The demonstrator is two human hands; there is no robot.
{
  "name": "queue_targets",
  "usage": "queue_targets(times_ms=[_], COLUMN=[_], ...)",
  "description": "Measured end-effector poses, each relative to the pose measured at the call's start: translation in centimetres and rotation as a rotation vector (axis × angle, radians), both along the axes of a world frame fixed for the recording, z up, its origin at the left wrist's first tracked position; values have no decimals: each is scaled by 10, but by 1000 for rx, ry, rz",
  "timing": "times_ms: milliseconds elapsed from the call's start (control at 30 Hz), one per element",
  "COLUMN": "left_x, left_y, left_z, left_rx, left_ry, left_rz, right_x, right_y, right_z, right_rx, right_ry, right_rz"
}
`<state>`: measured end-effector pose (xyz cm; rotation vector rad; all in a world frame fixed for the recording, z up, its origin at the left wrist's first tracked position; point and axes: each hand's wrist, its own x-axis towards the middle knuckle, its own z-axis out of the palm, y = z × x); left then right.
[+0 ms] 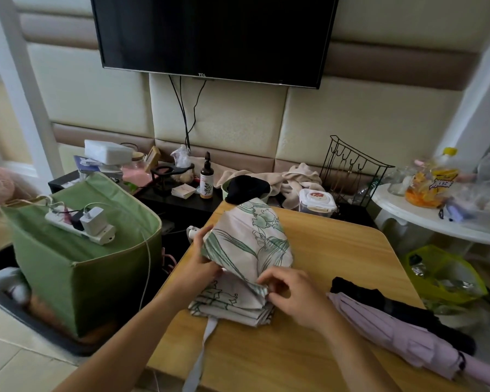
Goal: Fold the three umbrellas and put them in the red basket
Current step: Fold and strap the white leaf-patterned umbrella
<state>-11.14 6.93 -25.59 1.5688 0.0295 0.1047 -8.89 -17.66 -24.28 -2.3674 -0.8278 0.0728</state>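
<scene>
Pinching a pleat of the floral umbrella (pixel 246 250) with my right hand (pixel 294 295), I grip its far edge with my left hand (pixel 203 256). It lies mid wooden table (pixel 337 250), the lilac umbrella (pixel 393 332) well right.

Green-leaf white umbrella (pixel 246 250), lilac umbrella (pixel 393 335)

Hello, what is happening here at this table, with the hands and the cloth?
A person is folding a white umbrella with green leaf print on a wooden table. The left hand holds its cloth at the left side, and the right hand pinches a fold near the middle. A lilac umbrella and a black umbrella lie at the right, collapsed but not yet wrapped. No red basket is in view.
</scene>
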Motion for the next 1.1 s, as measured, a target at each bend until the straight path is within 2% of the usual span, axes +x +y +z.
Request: queue_targets(times_ms=[167, 300, 400, 500, 600, 700, 833, 967, 1033, 1100], left_x=[7, 6, 6, 5, 7, 5, 8, 11, 12, 13], left_y=[2, 4, 5, 5, 7, 6, 3, 2, 3, 4], left_z=[7, 9, 8, 7, 5, 8, 6, 5, 4, 3], left_rx=[-52, -18, -48, -8, 30, -3, -87, -71, -20, 40], left_ry=[41, 54, 32, -19, -67, -98, -92, -77, -93, -137], left_rz=[184, 223, 243, 278, 286, 245, 216, 259, 277, 310], right_x=[-2, 2, 4, 2, 2, 3, 0, -3, -6, -8], right_y=[4, 5, 5, 6, 6, 4, 7, 12, 12, 13], right_z=[-2, -4, -8, -1, 7, 4, 7, 13, 15, 17], right_rx=[-6, 31, 147, 284, 334, 412, 711, 912, 983, 988], right_ry=[-43, -40, 1, 48, 164, 361, 653, 846, 882, 821], right_rz=[-19, -24, -87, -239, -451, -591, -588, -513, -460, -443])
